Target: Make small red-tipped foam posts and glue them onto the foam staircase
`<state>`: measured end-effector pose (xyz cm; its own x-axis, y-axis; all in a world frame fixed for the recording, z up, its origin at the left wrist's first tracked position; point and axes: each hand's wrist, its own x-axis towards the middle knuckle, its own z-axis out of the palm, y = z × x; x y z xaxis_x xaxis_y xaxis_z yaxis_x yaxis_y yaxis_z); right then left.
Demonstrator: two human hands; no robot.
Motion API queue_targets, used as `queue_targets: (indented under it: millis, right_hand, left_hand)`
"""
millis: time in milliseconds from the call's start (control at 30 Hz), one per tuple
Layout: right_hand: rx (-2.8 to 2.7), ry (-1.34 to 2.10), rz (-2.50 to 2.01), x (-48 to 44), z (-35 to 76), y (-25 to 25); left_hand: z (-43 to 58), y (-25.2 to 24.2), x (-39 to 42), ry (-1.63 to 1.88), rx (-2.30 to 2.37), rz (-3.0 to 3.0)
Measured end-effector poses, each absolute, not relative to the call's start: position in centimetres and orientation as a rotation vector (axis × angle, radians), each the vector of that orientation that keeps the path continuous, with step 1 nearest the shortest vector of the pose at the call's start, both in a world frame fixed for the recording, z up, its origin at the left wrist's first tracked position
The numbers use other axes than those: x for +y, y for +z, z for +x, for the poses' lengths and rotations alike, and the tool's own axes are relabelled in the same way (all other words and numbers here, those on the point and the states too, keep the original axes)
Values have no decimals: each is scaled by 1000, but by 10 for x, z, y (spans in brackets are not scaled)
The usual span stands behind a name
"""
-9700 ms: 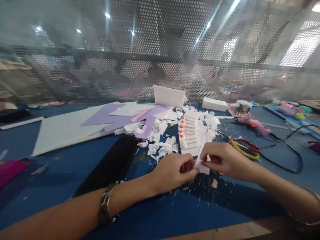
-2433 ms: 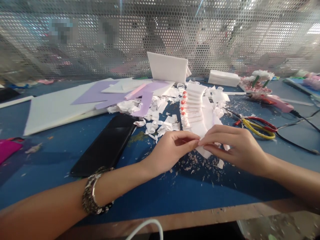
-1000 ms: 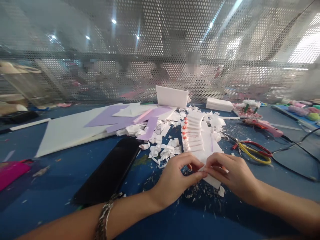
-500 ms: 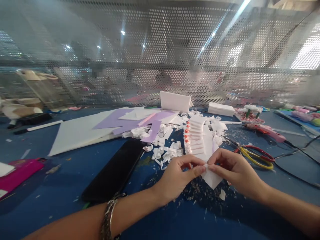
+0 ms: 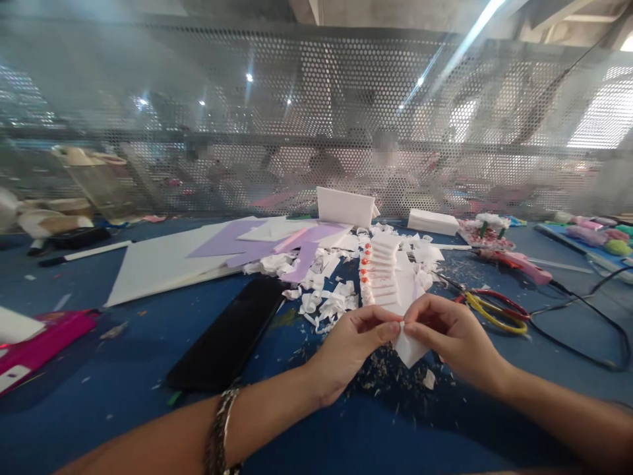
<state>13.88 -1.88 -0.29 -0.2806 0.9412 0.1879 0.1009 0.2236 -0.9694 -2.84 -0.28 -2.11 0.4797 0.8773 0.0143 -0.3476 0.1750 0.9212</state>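
Note:
My left hand (image 5: 359,343) and my right hand (image 5: 450,333) meet fingertip to fingertip over the blue table. Between them they pinch a small piece of white paper (image 5: 411,349), whose pointed lower end hangs below the fingers. The pinched upper part is mostly hidden by my fingertips. Just beyond lies a row of white folded paper pieces (image 5: 383,267) with orange-red spots along the left edge. White paper scraps (image 5: 326,303) are heaped around that row.
A black phone (image 5: 230,336) lies left of my hands. Purple sheets (image 5: 222,239) and white boards are behind it. Scissors with red and yellow handles (image 5: 497,313) and a pink glue gun (image 5: 524,265) with a black cord lie right. A perforated metal screen (image 5: 316,86) closes off the back.
The view has tilted up a little and shifted. Both hands keep their pinch on the white paper, whose hanging end has turned slightly.

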Motion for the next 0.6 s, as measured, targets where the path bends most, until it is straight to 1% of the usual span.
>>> queue_targets:
  millis: [100, 267, 467, 600]
  right_hand:
    - [-1657, 1058, -1012, -19, 140, -7]
    - [-1812, 739, -1010, -16, 141, -9]
    - [-1932, 364, -995, -16, 142, -8]
    - [-1941, 251, -984, -19, 141, -7]
  left_hand:
    - [-27, -21, -5, 981, 623, 1086]
    - [-27, -11, -9, 1037, 749, 1285]
    - [-32, -10, -8, 1085, 756, 1558]
    - [-32, -9, -8, 1084, 812, 1637]
